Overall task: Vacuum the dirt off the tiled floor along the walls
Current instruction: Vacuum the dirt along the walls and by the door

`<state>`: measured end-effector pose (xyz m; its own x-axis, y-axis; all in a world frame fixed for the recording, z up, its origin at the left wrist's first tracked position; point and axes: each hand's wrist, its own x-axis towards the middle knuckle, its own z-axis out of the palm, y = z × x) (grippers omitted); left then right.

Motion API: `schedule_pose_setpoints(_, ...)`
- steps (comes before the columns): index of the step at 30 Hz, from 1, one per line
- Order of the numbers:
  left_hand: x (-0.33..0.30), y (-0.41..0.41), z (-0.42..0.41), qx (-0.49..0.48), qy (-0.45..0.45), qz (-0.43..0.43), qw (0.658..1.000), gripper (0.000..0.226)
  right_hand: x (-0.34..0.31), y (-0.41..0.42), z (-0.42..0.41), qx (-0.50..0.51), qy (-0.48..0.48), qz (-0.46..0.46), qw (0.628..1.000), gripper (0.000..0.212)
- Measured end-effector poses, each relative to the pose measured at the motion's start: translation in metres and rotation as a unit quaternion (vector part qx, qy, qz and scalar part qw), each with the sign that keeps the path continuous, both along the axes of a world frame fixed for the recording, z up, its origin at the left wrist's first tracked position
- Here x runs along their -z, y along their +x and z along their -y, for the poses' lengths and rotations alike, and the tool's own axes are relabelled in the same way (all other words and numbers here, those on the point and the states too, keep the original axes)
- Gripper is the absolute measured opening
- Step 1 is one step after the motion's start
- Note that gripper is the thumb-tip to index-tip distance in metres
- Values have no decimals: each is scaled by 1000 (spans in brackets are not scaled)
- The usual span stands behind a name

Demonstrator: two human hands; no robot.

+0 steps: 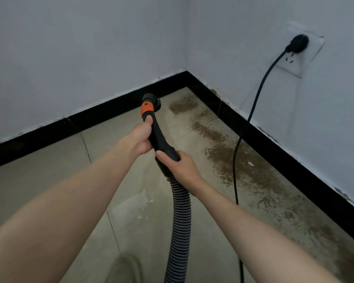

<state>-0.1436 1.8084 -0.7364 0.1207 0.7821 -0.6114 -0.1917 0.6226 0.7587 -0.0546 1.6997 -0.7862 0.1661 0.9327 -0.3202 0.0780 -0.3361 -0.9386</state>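
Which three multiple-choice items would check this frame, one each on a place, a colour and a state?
1. Where does most of the dirt lie?
A. Along the right wall
B. Along the left wall
C. Under the hose

2. What colour is the band near the nozzle?
A. Blue
B. Orange
C. White

3. What state is the plug in?
A. Lying on the floor
C. Held in a hand
B. Seated in the wall socket

Answers: 1 A, the brown strip runs beside the right skirting. 2 B, the collar above the left hand is orange. 3 B, the plug sits in the socket with its cord hanging down. The right hand grips the handle lower down.
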Motion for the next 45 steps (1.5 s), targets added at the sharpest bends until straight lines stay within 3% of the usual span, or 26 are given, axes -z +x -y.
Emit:
schedule_pose_setpoints(7,-18,-6,-33,-26,-10,112,993,50,-24,29,-39,-68,57,87,992,37)
schedule_pose_setpoints(14,18,5,-68,-30,-103,30,994,58,3,45,-80,-128,17,185,974,47)
schedule_pose_setpoints(23,72,0,-104,-47,-150,92,983,62,31,53,-124,-189,-34,297,935,50)
schedule_pose_setpoints(40,128,69,-168,35,-116,2,993,48,115,92,-158,-64,-34,167,983,46)
schedule_pose_setpoints(45,125,97,-183,66,-88,-22,994,55,123,109,-170,-22,-18,144,989,33)
